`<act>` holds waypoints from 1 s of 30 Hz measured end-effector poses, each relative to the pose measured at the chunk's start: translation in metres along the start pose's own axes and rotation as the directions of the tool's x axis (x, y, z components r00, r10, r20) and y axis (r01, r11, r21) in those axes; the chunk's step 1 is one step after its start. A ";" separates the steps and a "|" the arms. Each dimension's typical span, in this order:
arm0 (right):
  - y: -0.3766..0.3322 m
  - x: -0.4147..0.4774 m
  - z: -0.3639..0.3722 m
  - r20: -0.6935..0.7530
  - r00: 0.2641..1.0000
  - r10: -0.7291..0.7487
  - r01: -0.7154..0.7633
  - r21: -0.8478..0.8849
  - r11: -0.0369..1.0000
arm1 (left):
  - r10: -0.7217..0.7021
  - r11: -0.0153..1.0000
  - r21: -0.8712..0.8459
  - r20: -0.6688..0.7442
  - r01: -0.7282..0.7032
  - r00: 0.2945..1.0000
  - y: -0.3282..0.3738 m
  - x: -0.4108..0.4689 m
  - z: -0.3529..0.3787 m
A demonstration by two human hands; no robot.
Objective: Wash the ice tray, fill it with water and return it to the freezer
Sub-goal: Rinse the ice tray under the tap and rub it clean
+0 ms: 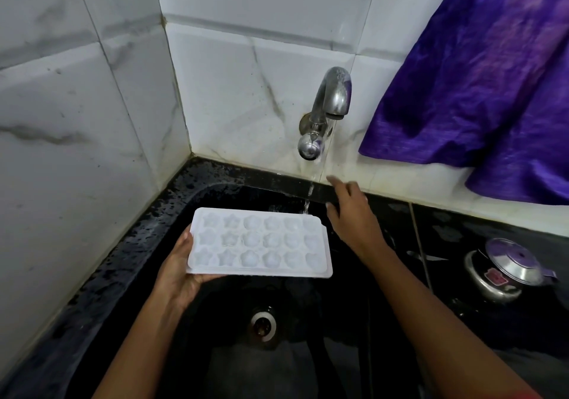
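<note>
A white ice tray (260,241) with star and flower shaped cells is held level over the black sink (172,201), cells facing up. My left hand (177,268) grips its left end from below. A thin stream of water (311,187) runs from the steel tap (331,103) on the tiled wall and falls just past the tray's far right corner. My right hand (349,211) hovers open to the right of the stream, below the tap, holding nothing.
The sink drain (262,326) lies below the tray. A steel pressure cooker (505,271) stands on the black counter at the right. A purple cloth (480,84) hangs at the upper right. Tiled walls close off the left and back.
</note>
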State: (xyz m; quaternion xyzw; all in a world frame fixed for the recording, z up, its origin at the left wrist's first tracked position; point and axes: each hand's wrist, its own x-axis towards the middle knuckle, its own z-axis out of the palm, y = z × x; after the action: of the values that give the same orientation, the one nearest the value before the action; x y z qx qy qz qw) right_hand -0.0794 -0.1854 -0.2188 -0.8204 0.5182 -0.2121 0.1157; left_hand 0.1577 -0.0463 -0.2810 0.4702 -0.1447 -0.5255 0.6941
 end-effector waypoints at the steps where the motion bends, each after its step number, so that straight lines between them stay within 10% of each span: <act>1: -0.006 0.010 -0.006 -0.031 0.999 -0.041 0.039 -0.059 0.997 | 0.000 1.000 -0.002 0.001 0.000 1.000 -0.001 -0.001 0.001; 12: -0.039 0.096 -0.019 0.013 0.951 -0.310 0.285 -0.433 0.855 | -0.006 1.000 -0.007 0.006 0.006 1.000 -0.004 -0.003 0.007; 21: -0.035 0.095 -0.021 -0.013 0.963 -0.269 0.261 -0.192 0.946 | -0.013 0.999 -0.032 0.016 0.014 1.000 -0.006 -0.005 0.009; 30: 0.001 0.000 -0.021 -0.066 0.995 0.076 -0.057 0.251 0.966 | 0.001 1.000 -0.021 0.050 0.000 0.999 -0.008 -0.017 0.013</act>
State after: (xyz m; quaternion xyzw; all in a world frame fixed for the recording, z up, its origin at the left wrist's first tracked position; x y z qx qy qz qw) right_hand -0.0901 -0.1854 -0.2007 -0.7729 0.5188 -0.3023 0.2052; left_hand 0.1369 -0.0380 -0.2760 0.4493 -0.1566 -0.5384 0.6955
